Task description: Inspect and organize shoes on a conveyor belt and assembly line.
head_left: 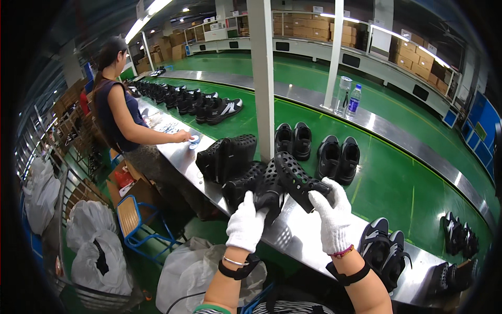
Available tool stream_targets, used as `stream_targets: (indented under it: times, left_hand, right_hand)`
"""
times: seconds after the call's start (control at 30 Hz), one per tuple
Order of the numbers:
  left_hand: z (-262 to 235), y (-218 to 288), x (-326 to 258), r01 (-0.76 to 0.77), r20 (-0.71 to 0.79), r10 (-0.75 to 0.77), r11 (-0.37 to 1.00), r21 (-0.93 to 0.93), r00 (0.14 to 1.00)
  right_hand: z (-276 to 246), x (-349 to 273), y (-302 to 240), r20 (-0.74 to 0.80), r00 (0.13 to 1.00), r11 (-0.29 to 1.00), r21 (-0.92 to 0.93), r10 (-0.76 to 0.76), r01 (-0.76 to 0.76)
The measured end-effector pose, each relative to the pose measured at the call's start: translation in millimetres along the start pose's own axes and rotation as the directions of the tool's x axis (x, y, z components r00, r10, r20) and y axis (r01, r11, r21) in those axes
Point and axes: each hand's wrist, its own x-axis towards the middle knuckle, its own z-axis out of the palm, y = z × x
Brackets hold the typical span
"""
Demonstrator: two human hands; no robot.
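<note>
Two gloved hands, left hand (247,222) and right hand (332,215), each closed on a black perforated shoe (285,183), steel counter (303,235) beneath, green conveyor (402,183) beyond, brown cartons (308,27) on far shelves.

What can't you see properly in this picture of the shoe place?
- Head view: the black perforated piece is partly covered by the gloved right hand and left hand.
- The pillar hides part of the green belt behind it.
- The shoes at the right rim are dark and bent by the lens.
- The co-worker's hand holds something too small to tell.

The white post (263,78) hides part of the black perforated soles (230,157); far shoes (157,90) blur together.
</note>
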Motion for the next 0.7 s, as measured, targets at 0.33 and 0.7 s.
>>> stream_targets:
  times: [0.33, 0.7]
  left_hand:
    - [23, -8, 0, 0.020, -0.154, -0.026, 0.999, -0.039, 0.988]
    - [31, -40, -21, -0.254, -0.285, 0.202, 0.953, -0.162, 0.937]
  right_hand:
    - [-13, -21, -13, -0.160, 0.987, 0.997, 0.080, 0.010, 0.003]
    - [-25, -14, 9, -0.228, 0.967, 0.991, -0.090, -0.118, 0.099]
